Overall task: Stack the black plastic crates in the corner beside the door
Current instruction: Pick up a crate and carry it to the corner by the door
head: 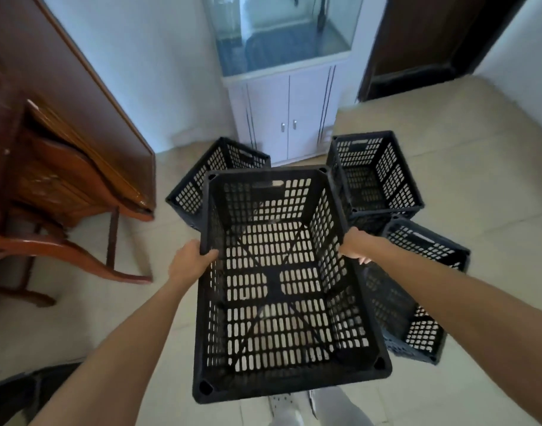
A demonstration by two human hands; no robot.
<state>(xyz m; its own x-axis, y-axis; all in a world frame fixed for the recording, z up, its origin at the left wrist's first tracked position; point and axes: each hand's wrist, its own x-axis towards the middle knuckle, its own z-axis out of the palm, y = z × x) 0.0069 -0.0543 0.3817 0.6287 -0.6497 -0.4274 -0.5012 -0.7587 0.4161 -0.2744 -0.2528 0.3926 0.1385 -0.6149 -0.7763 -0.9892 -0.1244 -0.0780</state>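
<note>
I hold a large black perforated plastic crate (275,278) above the tiled floor, open side up. My left hand (189,262) grips its left rim and my right hand (355,244) grips its right rim. Three other black crates rest on the floor behind and beside it: one at the back left (214,173), partly hidden by the held crate, one at the back right (374,173), and one at the right (423,287) under my right forearm. A dark wooden door (423,41) stands at the top right.
A white cabinet (288,118) bearing a glass fish tank (282,29) stands against the far wall between the crates. A carved wooden desk and chair (54,186) fill the left side. My feet (297,407) show at the bottom. Bare tile floor (478,142) lies at the right.
</note>
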